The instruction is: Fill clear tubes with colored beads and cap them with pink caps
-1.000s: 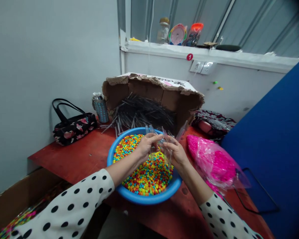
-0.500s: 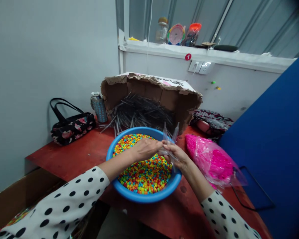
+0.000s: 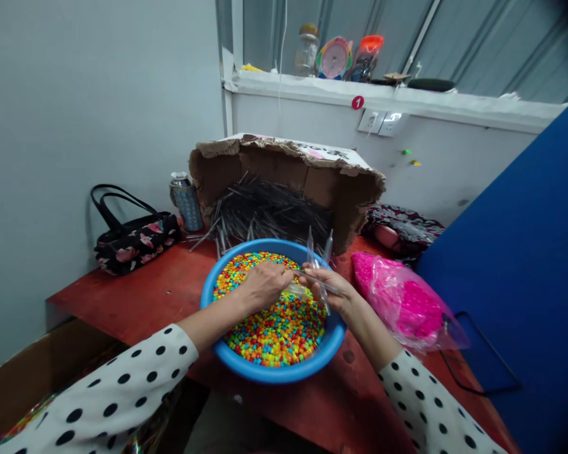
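Several clear plastic tubes (image 3: 310, 246) with narrow tips are gripped in my right hand (image 3: 337, 291), two of them pointing up. Its fingers close round them above the right side of a blue basin (image 3: 274, 374). The basin is filled with small multicoloured candy-like pellets (image 3: 284, 343). My left hand (image 3: 267, 285) is closed over the middle of the pellets, back of the hand up. At its fingertips a clear tube slants toward the right hand, and a wider clear end shows just below. The left fingertips are partly hidden.
A torn cardboard box (image 3: 355, 189) behind the basin holds a heap of clear tubes (image 3: 269, 208). A bag of bright pink material (image 3: 397, 296) lies right, near a blue panel (image 3: 515, 252). A flowered handbag (image 3: 137, 243) and a flask (image 3: 186, 202) stand left on the red table (image 3: 108, 296).
My left hand has moved slightly left, so the gap between my hands is wider. The tubes in my right hand have shifted a little, and the view has tilted slightly.
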`<state>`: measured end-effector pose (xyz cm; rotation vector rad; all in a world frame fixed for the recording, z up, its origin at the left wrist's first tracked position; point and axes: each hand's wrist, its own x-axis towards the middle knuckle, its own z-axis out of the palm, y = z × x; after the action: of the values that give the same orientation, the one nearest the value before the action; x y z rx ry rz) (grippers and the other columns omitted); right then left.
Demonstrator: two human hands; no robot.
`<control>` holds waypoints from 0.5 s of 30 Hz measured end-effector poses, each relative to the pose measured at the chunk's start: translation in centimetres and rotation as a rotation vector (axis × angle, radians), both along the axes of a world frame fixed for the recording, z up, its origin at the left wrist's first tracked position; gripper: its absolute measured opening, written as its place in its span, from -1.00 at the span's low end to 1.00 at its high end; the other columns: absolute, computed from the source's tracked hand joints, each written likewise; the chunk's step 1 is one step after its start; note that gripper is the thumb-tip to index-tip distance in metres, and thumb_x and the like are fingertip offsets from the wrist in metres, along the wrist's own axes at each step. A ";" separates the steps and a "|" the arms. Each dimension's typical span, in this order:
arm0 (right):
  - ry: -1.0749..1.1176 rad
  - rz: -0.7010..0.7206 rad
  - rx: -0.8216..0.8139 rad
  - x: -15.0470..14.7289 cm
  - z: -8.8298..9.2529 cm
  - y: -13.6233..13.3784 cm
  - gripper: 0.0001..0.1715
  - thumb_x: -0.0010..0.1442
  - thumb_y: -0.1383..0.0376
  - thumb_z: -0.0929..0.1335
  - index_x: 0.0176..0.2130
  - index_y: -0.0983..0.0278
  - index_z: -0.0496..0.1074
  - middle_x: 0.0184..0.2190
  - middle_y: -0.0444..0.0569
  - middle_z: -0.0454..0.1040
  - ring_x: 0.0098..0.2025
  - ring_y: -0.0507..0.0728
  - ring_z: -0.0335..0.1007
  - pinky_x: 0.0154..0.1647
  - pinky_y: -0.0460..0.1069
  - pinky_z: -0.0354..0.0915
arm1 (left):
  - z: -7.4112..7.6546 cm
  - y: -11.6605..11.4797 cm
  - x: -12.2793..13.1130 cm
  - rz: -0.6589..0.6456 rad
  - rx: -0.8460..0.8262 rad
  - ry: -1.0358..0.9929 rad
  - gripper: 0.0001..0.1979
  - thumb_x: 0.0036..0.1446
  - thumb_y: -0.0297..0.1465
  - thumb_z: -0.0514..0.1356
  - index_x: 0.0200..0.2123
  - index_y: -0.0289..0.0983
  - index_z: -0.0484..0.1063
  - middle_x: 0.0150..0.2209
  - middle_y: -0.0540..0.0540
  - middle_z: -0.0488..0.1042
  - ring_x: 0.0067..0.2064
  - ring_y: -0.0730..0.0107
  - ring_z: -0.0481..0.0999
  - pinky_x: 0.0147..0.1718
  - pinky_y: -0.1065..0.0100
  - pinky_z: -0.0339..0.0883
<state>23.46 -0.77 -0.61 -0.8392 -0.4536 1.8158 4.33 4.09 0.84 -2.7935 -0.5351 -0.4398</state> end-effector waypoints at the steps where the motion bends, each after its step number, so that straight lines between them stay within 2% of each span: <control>1: 0.011 0.004 0.015 -0.1 -0.1 0.2 -0.73 0.00 0.55 0.36 -0.27 0.35 0.28 -0.42 -0.03 0.51 -0.52 0.00 0.49 -0.70 -0.27 0.32 | -0.1 -0.2 0.1 -0.005 -0.040 0.024 -0.85 0.09 -0.54 0.01 -0.32 -0.32 0.36 -0.43 -0.15 0.47 -0.41 0.29 0.45 -0.45 0.30 0.26; 4: 0.012 -0.043 0.024 0.0 -0.2 0.4 -0.76 0.01 0.52 0.36 -0.27 0.34 0.30 -0.41 -0.04 0.51 -0.51 -0.01 0.48 -0.69 -0.27 0.32 | -0.3 -0.4 -0.3 0.041 -0.128 0.037 -0.86 0.11 -0.49 0.01 -0.31 -0.31 0.36 -0.50 -0.13 0.47 -0.51 0.33 0.43 -0.53 0.34 0.26; 6: -0.014 -0.135 0.004 0.1 -0.4 0.4 -0.81 0.01 0.50 0.37 -0.30 0.33 0.33 -0.43 -0.05 0.52 -0.49 -0.02 0.48 -0.68 -0.28 0.31 | -0.1 -0.1 -1.0 0.082 -0.141 -0.070 -0.88 0.11 -0.46 0.02 -0.37 -0.32 0.34 -0.48 -0.17 0.47 -0.45 0.28 0.46 -0.48 0.29 0.32; 7: -0.038 -0.180 -0.004 0.1 -0.5 0.5 -0.83 0.01 0.49 0.37 -0.33 0.33 0.34 -0.45 -0.06 0.51 -0.49 -0.03 0.47 -0.67 -0.28 0.31 | 0.1 0.0 -1.3 0.070 -0.143 -0.147 -0.89 0.11 -0.45 0.03 -0.38 -0.32 0.34 -0.42 -0.21 0.48 -0.36 0.23 0.48 -0.41 0.25 0.36; 9: -0.099 -0.230 0.014 -0.3 -0.7 0.5 -0.86 -0.01 0.48 0.38 -0.38 0.31 0.37 -0.50 -0.09 0.50 -0.52 -0.05 0.45 -0.62 -0.28 0.33 | 0.5 0.1 -1.3 -0.041 -0.146 -0.277 -0.88 0.13 -0.44 0.02 -0.35 -0.33 0.34 -0.18 -0.31 0.47 -0.09 0.14 0.45 -0.19 0.15 0.38; 11: -0.151 -0.203 0.069 -1.2 -0.9 0.6 -0.90 -0.01 0.44 0.38 -0.41 0.27 0.39 -0.51 -0.12 0.49 -0.51 -0.03 0.44 -0.57 -0.23 0.36 | 0.8 -0.2 -0.6 -0.218 -0.153 -0.307 -0.85 0.16 -0.46 -0.01 -0.30 -0.31 0.35 0.02 -0.29 0.38 0.10 0.15 0.31 0.01 0.07 0.27; 13: -0.176 -0.148 0.118 -2.2 -1.0 0.7 -0.96 0.01 0.37 0.37 -0.41 0.24 0.40 -0.51 -0.12 0.49 -0.48 0.03 0.45 -0.53 -0.14 0.40 | 1.0 -0.6 0.5 -0.344 -0.189 -0.262 -0.80 0.19 -0.48 -0.04 -0.30 -0.26 0.38 0.03 -0.21 0.40 0.14 0.21 0.27 0.11 0.05 0.17; 15: -0.175 -0.090 0.128 -3.2 -0.9 0.8 -0.94 0.02 0.31 0.36 -0.39 0.24 0.41 -0.52 -0.11 0.48 -0.48 0.06 0.43 -0.53 -0.08 0.40 | 1.1 -0.9 1.4 -0.396 -0.253 -0.211 -0.77 0.20 -0.48 -0.04 -0.31 -0.22 0.41 -0.06 -0.16 0.47 0.13 0.25 0.30 0.13 0.06 0.13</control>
<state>20.30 0.01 -1.49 -0.9184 -0.6276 1.6203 5.68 3.18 1.97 -3.1228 -0.0726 -0.8055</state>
